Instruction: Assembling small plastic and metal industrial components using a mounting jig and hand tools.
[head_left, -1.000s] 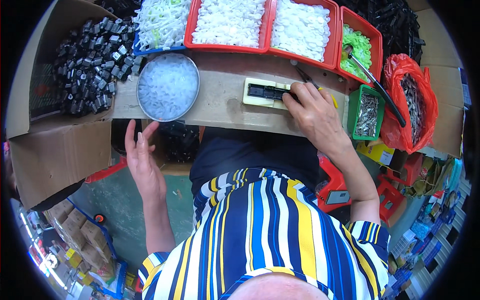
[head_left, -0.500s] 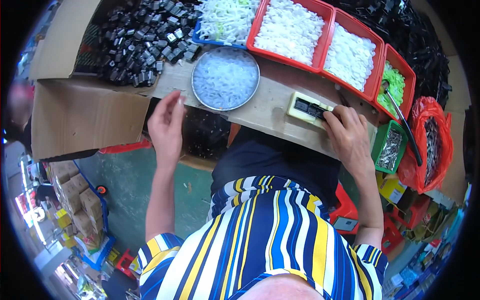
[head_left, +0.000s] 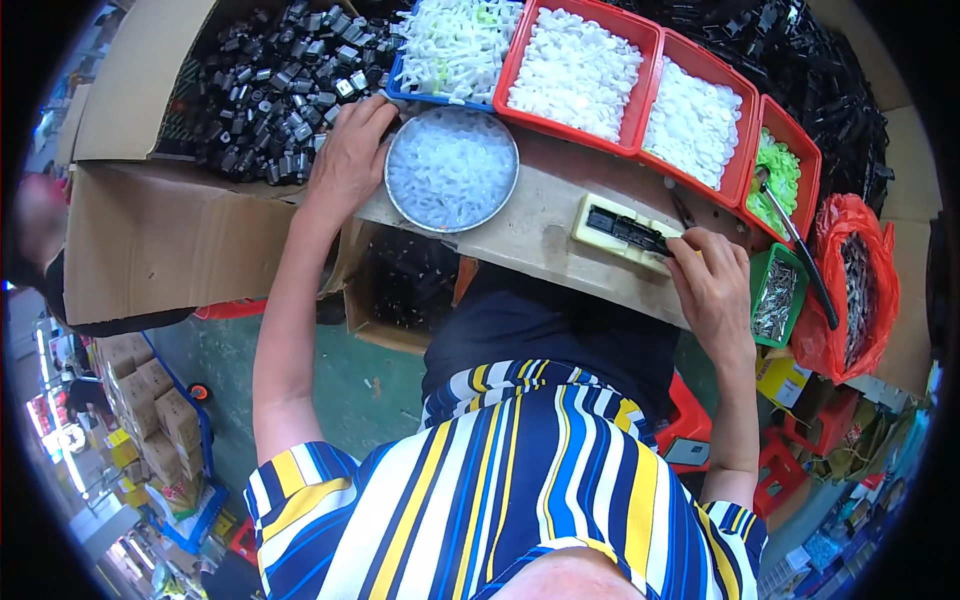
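Note:
On the board in front of me lies a cream-coloured block fixture (head_left: 588, 232) with a long black plastic part (head_left: 625, 228) seated in its slot. My right hand (head_left: 712, 285) pinches the right end of that black part with thumb and fingers. My left hand (head_left: 345, 165) is at the near edge of a heap of small black blocks (head_left: 270, 90), its fingers bent over them and the thumb apart. The fingertips are partly hidden. Beside that hand stands a round metal dish (head_left: 452, 229) filled with small translucent pieces (head_left: 450, 165).
A blue tray (head_left: 445, 99) of white-green strips and red trays (head_left: 640, 100) of white and green pieces line the back. At right are a green bin (head_left: 783, 290) of metal pins, a black-handled tool (head_left: 815, 265) and a red bag (head_left: 885, 300). A cardboard flap (head_left: 170, 240) hangs at left.
My left hand has moved up and away from me, from over the board's front edge to the black blocks. My right hand stays at the fixture, slightly farther right and lower.

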